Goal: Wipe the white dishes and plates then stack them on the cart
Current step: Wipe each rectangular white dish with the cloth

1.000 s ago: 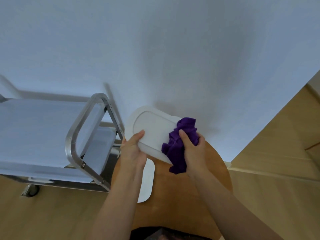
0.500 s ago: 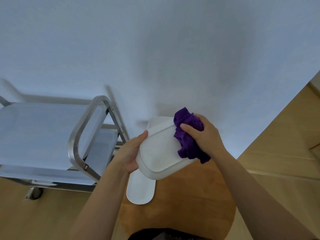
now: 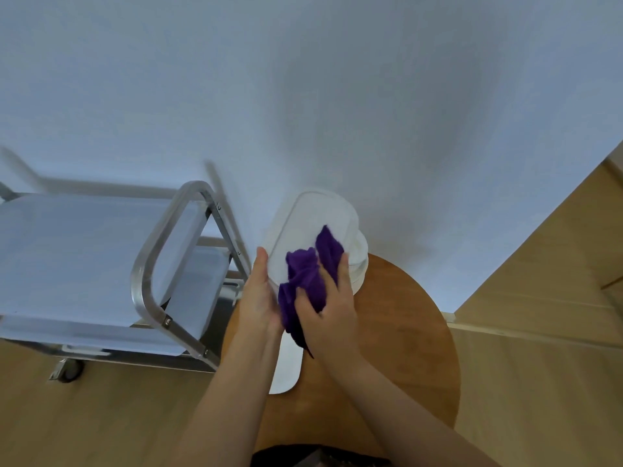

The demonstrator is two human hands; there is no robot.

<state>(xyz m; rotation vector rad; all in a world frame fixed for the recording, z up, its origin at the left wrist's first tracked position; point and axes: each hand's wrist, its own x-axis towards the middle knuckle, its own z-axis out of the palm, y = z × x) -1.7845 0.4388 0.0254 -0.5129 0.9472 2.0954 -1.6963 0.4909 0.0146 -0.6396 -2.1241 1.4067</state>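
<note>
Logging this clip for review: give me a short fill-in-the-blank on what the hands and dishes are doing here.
1. The right hand presses a ____ cloth against the white dish.
2. The left hand holds the dish by its ____ edge.
3. Another white plate lies on the round ____ table.
4. The cart stands to the person's ____.

Missing words: purple; left; wooden; left

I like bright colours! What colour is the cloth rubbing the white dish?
Purple. The cloth shows clearly in the head view, pressed on the dish.
</note>
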